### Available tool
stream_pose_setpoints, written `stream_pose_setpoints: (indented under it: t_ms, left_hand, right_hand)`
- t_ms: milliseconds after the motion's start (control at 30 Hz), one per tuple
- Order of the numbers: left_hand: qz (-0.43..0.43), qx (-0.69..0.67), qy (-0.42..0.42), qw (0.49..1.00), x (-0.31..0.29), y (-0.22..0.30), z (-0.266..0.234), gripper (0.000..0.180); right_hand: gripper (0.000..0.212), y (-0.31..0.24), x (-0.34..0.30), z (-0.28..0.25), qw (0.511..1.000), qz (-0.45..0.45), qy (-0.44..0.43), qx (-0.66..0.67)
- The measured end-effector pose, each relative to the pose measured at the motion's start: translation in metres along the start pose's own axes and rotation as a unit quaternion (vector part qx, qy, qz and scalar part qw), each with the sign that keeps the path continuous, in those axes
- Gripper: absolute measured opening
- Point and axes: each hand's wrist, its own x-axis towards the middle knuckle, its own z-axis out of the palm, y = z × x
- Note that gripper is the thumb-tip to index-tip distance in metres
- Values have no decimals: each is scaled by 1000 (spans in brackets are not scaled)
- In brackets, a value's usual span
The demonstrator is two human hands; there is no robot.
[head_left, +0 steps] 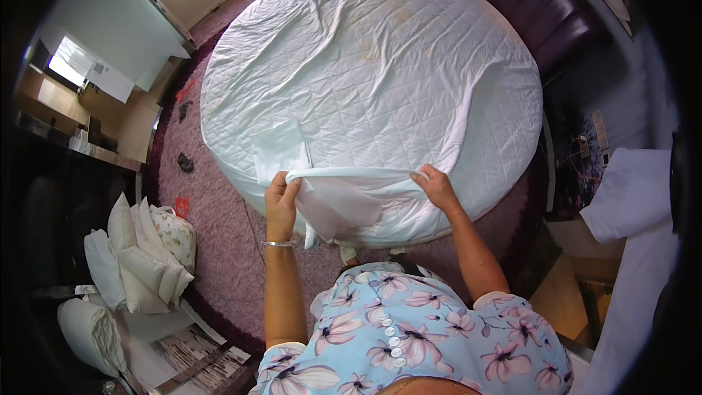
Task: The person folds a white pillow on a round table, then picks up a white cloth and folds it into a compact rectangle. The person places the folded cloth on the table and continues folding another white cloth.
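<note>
Between my hands a strip of thin, partly see-through white cloth point(340, 201) is stretched, its upper edge pulled nearly straight. My left hand point(281, 197) pinches one end of that edge, and my right hand point(436, 186) grips it farther right. Both are closed on the cloth, over the near rim of a large round bed. A wrinkled white quilted mattress cover point(365, 88) lies over the bed, with long creases and faint yellowish stains. Just beyond my left hand a flat white piece of cloth point(281, 150) lies on it. Whether this joins the held cloth I cannot tell.
Purple carpet point(227, 227) surrounds the bed, with small dark items on it at left. Several pillows point(139, 260) and a rolled white quilt point(91, 336) are piled at lower left. A dark padded headboard point(556, 11) curves behind. White bedding point(629, 194) lies at right.
</note>
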Motion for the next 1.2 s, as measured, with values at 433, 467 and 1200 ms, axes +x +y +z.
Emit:
stream_pose_setpoints:
  t_ms: [433,467,1200]
  left_hand:
    - [202,458,23,865,60,-101,20,41]
    - [150,437,-3,887,59,-117,17,38]
    - [-275,355,136,883,19,-358,-102,25]
  right_hand:
    - [12,-120,9,-89,870,41,148,469]
    - [12,-121,10,-87,870,57,169,459]
    - [13,-24,-55,64,946,269,-5,183]
